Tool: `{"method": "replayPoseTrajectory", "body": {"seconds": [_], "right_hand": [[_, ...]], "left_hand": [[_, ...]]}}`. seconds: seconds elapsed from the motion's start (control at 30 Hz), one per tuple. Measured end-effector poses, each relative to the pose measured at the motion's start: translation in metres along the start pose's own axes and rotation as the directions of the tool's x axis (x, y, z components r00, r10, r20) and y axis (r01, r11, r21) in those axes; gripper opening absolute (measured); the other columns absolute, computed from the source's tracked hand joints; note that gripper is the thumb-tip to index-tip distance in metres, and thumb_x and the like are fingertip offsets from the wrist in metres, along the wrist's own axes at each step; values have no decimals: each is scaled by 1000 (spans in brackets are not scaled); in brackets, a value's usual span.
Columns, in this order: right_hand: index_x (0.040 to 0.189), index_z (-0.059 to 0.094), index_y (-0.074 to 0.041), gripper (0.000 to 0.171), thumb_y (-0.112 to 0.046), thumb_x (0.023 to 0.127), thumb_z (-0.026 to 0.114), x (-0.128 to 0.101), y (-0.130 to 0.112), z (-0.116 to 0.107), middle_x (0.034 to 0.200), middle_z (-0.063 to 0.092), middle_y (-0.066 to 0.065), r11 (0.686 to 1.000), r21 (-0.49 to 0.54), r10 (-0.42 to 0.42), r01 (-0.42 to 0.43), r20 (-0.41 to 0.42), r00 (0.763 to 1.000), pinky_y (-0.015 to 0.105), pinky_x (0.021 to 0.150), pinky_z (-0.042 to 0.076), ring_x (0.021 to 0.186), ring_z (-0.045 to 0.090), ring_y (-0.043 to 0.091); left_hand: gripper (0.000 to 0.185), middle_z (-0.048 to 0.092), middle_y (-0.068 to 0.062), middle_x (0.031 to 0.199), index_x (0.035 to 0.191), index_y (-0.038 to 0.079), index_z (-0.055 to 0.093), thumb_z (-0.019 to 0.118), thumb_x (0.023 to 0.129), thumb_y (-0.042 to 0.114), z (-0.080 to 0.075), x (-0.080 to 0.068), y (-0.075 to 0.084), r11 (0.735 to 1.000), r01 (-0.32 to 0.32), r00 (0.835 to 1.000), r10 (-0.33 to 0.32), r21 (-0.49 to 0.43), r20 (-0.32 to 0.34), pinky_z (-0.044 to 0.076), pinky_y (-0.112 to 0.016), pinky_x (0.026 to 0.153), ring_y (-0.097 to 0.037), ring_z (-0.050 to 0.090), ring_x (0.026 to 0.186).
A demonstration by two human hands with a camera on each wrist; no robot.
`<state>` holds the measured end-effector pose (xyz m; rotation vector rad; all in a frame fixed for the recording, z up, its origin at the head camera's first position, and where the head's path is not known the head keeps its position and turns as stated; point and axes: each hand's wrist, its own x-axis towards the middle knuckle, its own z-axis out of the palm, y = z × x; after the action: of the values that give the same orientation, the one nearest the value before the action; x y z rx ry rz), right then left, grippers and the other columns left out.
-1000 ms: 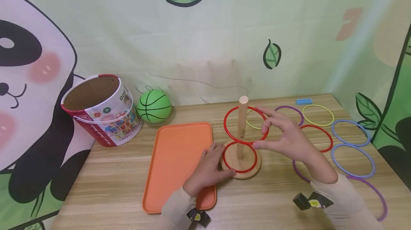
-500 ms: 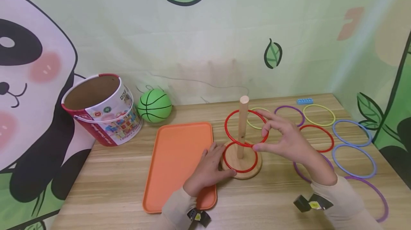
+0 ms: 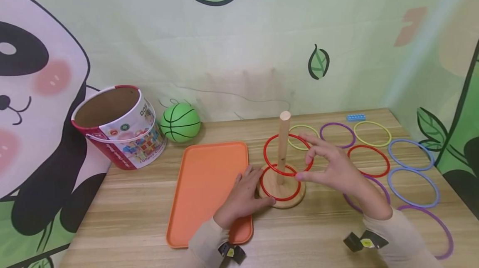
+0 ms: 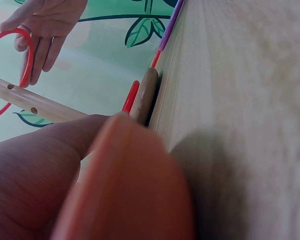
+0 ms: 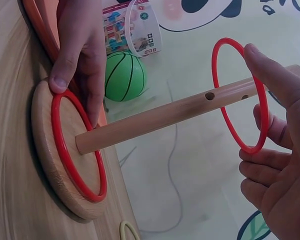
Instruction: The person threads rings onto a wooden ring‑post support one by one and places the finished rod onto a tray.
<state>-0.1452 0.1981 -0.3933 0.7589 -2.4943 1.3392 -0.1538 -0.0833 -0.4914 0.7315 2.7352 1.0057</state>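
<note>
Wood-grain counter (image 3: pixel 307 232): one red ring (image 5: pixel 59 140) lies on the round base (image 3: pixel 290 187), left hand (image 3: pixel 243 195) resting there, fingers spread; a second ring (image 5: pixel 263 117), pinched by the right hand (image 3: pixel 333 166), encircles the post (image 3: pixel 283 135), not yet lowered; eight other rings (image 3: pixel 420 206) lie unthreaded toward the counter's right edge.

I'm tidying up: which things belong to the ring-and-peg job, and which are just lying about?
In use: wooden peg stand; held red ring; lower red ring; probably loose rings.

Lying about, apparently: orange tray; green toy basketball; printed bucket; blue toy brick.
</note>
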Motion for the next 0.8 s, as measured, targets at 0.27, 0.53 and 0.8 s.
{"method": "replayPoseTrajectory", "body": {"seconds": [0.27,0.53,0.8], "right_hand": [[77,60,-23,41,-17,72,99,-3,6,6,152,58,15,1000,-1,9,-9,6,1000,66,112,37,144,49,44],[76,61,-22,38,-23,74,99,-6,10,11,152,57,19,999,0,51,-51,40,998,70,111,35,140,50,49],[76,63,-25,37,-25,73,99,-8,15,13,155,54,18,994,-3,109,-109,80,991,74,112,32,144,45,50]], "left_hand": [[93,42,-12,166,162,6,40,82,89,46,1,1,-3,1000,-4,1000,4,-3,-1,11,-65,126,-39,16,161],[94,41,-12,166,163,7,39,81,89,47,1,0,-2,1000,6,1000,-6,-1,-1,11,-64,126,-38,16,161],[94,40,-12,167,163,7,39,80,90,48,1,0,-1,1000,11,1000,-11,4,11,10,-63,127,-38,15,161]]}}
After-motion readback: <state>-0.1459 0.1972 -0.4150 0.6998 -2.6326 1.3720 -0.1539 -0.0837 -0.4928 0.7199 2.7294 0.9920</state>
